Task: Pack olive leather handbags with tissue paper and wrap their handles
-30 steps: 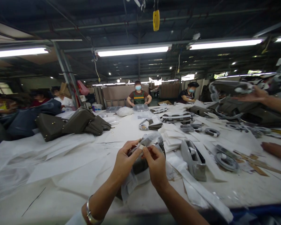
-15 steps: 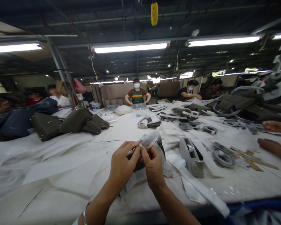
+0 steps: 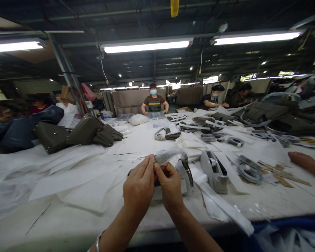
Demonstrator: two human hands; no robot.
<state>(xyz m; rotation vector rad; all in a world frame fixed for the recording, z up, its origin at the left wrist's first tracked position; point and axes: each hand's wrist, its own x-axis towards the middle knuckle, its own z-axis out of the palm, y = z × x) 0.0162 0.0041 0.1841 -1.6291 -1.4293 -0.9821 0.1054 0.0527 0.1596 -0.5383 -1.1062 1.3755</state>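
Apparent wrap adjustment | left hand (image 3: pixel 139 181), fingers pressed together, and right hand (image 3: pixel 171 182), pinching, grip dark piece in translucent plastic (image 3: pixel 170 156) over white tabletop (image 3: pixel 140 138) | next likely calls for steady left hold

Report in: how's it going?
Left hand, right hand adjacent, grip hidden. Curved dark item in translucent plastic at both hands. Boxy grey piece rightward, apparently not blocking.

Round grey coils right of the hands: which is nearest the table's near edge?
The light-grey round coil, beside the flat brown strips. It lies lowest in the picture; the darker round coil sits farther back.
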